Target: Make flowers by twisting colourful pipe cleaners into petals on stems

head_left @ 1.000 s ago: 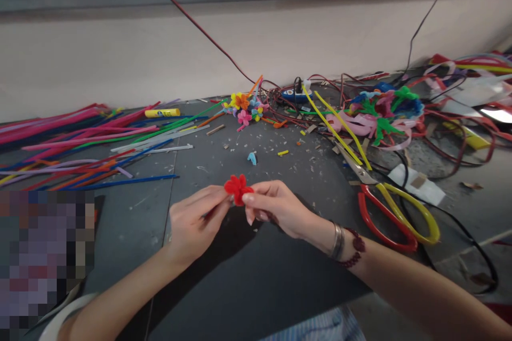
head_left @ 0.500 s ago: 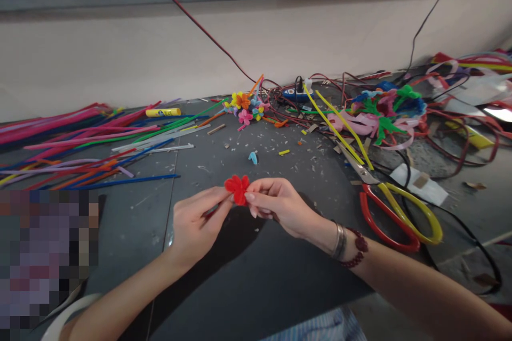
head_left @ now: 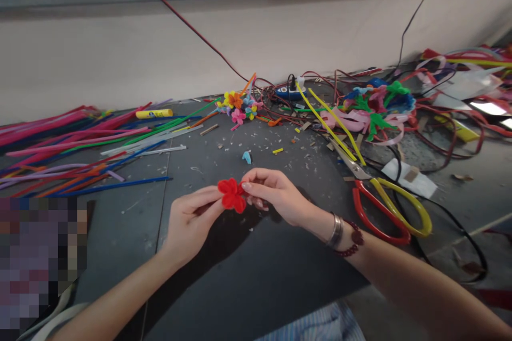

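Observation:
A red pipe-cleaner flower [head_left: 232, 195] with fuzzy looped petals is held up above the dark tabletop [head_left: 224, 298], between my two hands. My left hand [head_left: 191, 219] pinches it from the left, thumb and fingers closed behind the petals. From the other side, the thumb and forefinger of my right hand [head_left: 276, 194] grip a petal at its right edge. A small light-blue curled piece [head_left: 247, 157] lies on the table just beyond the flower. The flower's back and any stem are hidden by the fingers.
Loose coloured pipe cleaners [head_left: 80, 144] and a yellow tube [head_left: 154, 113] lie at left. Finished fuzzy flowers [head_left: 240, 104] are at the back. Large scissors [head_left: 380, 197], yellow pipe cleaners [head_left: 340, 130], a blue power strip [head_left: 290, 92] and tangled cords occupy the right.
The flower has turned, so its petals now spread more openly toward me. My right hand's fingertips have shifted up to the petal on the right. The whole view has drifted slightly.

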Motion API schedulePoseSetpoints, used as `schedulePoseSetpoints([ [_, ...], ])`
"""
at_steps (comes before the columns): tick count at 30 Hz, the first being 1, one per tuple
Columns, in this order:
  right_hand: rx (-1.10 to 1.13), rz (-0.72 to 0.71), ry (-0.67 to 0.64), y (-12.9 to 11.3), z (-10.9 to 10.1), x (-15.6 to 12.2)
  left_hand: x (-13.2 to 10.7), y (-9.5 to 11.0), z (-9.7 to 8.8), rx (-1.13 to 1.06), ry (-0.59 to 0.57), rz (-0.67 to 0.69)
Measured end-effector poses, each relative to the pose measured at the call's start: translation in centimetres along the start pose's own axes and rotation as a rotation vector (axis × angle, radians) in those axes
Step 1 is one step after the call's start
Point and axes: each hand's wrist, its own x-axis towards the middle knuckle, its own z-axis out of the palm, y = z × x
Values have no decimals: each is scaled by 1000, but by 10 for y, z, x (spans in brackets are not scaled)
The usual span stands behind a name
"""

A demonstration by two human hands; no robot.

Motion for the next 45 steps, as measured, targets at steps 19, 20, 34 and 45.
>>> schedulePoseSetpoints([
  [19,153,83,-75,8,-1,-1,-2,-1,-3,10,2,67],
  [20,82,58,-58,6,-2,0,-1,0,-3,-39,-35,40],
  [34,49,130,-225,-2,-6,-3,-2,2,-2,-305,-247,-141],
  [45,306,168,-53,4,0,0,2,6,1,-278,11,-226],
])
